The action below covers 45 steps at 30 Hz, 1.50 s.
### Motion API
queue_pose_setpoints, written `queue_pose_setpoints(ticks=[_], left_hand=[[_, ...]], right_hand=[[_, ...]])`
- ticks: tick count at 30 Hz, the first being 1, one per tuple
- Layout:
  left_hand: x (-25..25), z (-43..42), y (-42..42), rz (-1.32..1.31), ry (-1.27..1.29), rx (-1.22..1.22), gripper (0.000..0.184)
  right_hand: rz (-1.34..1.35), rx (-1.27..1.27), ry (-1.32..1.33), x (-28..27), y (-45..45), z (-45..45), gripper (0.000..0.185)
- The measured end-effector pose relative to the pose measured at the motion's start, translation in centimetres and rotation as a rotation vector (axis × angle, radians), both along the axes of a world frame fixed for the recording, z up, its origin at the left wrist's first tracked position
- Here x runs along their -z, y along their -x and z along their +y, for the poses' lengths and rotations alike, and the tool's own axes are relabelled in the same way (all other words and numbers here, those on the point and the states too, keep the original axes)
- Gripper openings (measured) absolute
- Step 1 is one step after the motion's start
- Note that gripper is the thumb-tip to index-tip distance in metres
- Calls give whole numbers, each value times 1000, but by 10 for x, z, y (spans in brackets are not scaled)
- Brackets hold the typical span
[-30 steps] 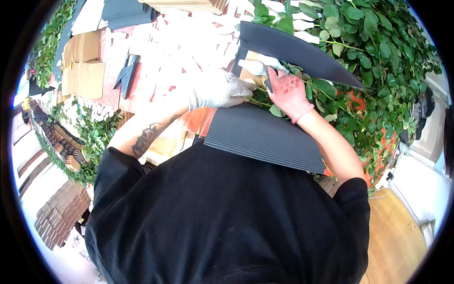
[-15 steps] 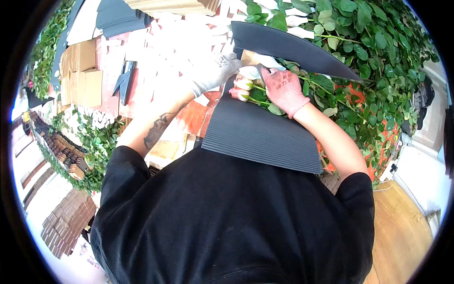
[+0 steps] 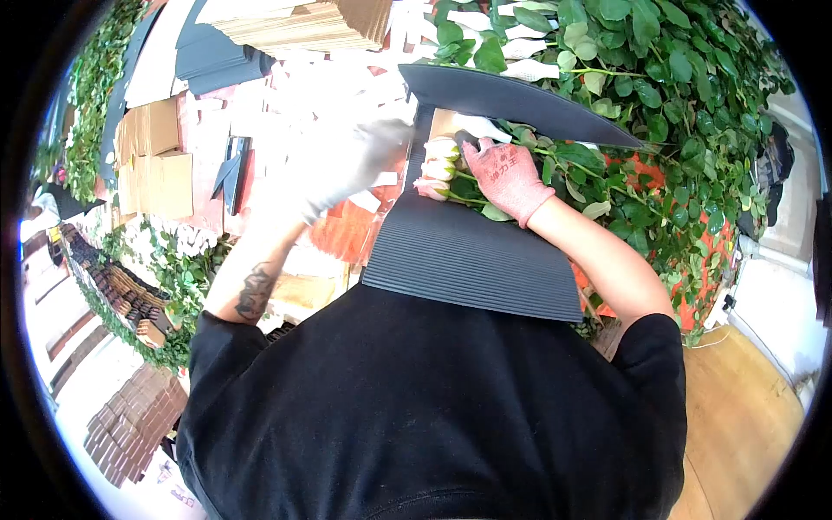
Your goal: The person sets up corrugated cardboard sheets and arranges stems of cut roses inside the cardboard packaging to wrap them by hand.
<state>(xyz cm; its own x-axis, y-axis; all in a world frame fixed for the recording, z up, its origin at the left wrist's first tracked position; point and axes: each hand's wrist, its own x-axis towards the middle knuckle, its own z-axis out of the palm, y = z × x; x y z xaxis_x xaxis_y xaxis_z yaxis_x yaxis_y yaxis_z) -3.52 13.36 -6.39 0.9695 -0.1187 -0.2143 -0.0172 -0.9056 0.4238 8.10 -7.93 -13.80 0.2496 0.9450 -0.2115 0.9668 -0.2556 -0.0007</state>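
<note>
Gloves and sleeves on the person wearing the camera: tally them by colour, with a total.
White glove: 1, on the left hand, blurred
Pink glove: 1, on the right hand
Black sleeves: 2, the left sleeve and the right sleeve
Total: 4

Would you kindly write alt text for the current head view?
A pink-gloved right hand holds pale roses by their stems over black ribbed board; the blurred left hand is left of the blooms. Leafy greenery spreads at right.
</note>
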Motion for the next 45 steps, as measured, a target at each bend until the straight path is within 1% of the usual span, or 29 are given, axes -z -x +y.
queue_pose_setpoints(ticks=[2, 3, 5, 6, 8, 9, 12, 14, 16, 18, 20, 21, 22, 24, 25, 26, 27, 29, 30, 32, 33, 35, 37, 38, 39, 40, 41, 44, 45], left_hand=[[20, -30, 0, -225, 175, 84, 37], [33, -37, 0, -235, 179, 73, 37], [51, -42, -5, -42, 154, 25, 41], [51, -41, -7, -50, 158, 11, 41], [50, -39, -3, -54, 151, 73, 43], [53, -40, 0, -48, 154, 65, 43], [55, -39, -3, -124, 126, 86, 44], [49, -38, -2, -16, 133, 88, 43], [54, -36, -1, -45, 149, 86, 43], [57, -37, 1, -77, 168, 103, 42], [57, -35, 3, -89, 169, 97, 41], [57, -36, 3, -92, 169, 99, 41], [57, -36, 3, -98, 182, 92, 40], [63, -34, 4, -101, 195, 83, 39], [70, -31, 3, -236, 272, 50, 36], [74, -27, -1, -373, 348, 21, 34], [76, -22, -8, -376, 345, 31, 34], [79, -17, -20, -351, 275, -174, 28], [84, -18, -25, -353, 276, -172, 28], [94, -23, -31, -258, 240, -224, 23], [93, -22, -34, -260, 240, -220, 23], [88, -23, -36, -246, 117, -219, 20], [92, -23, -34, -263, 90, -217, 18], [93, -22, -34, -285, 60, -219, 17], [84, -19, -34, -281, 56, -205, 17], [69, -16, -35, -171, -64, -203, 17], [61, -14, -35, -63, -184, -200, 18], [70, 1, -24, -140, -211, -133, 22], [64, -4, -21, -233, -205, -175, 20]], right_hand=[[5, 30, -3, -1, -1, 0, 32], [-5, 19, 2, -6, -2, -2, 32], [107, 100, -192, -20, -5, -6, 31], [101, 84, -187, -28, -8, -7, 31], [-31, 201, -210, -41, -10, -7, 25], [-54, 203, -188, -41, -14, -6, 26], [-84, 161, -145, -12, -25, -5, 26], [-94, 142, -148, -16, -26, 0, 25], [-41, 118, -329, -26, -22, 3, 23], [-2, 132, -316, -22, -18, 8, 25], [25, 160, -296, -4, -17, 11, 28], [23, 155, -299, 5, -17, 11, 35], [21, 155, -302, 9, -19, 11, 35], [50, 153, -204, 10, -18, 11, 40], [54, 141, -144, 4, -18, 12, 41], [53, 145, -147, 4, -17, 12, 41], [38, 136, -128, 3, -17, 12, 41], [24, 133, -105, 5, -16, 11, 40], [18, 132, -122, 7, -16, 11, 41], [8, 129, -137, 13, -18, 10, 42], [20, 128, -155, 16, -19, 10, 43], [37, 134, -170, 15, -20, 9, 43], [127, 197, -84, 6, -20, 13, 43], [129, 204, -90, 10, -20, 13, 43], [95, 170, -160, 16, -19, 11, 41], [57, 140, -230, 20, -18, 9, 39], [58, 158, -234, 20, -18, 9, 39], [83, 181, -175, 16, -18, 14, 37], [98, 163, -189, 14, -18, 13, 37]])
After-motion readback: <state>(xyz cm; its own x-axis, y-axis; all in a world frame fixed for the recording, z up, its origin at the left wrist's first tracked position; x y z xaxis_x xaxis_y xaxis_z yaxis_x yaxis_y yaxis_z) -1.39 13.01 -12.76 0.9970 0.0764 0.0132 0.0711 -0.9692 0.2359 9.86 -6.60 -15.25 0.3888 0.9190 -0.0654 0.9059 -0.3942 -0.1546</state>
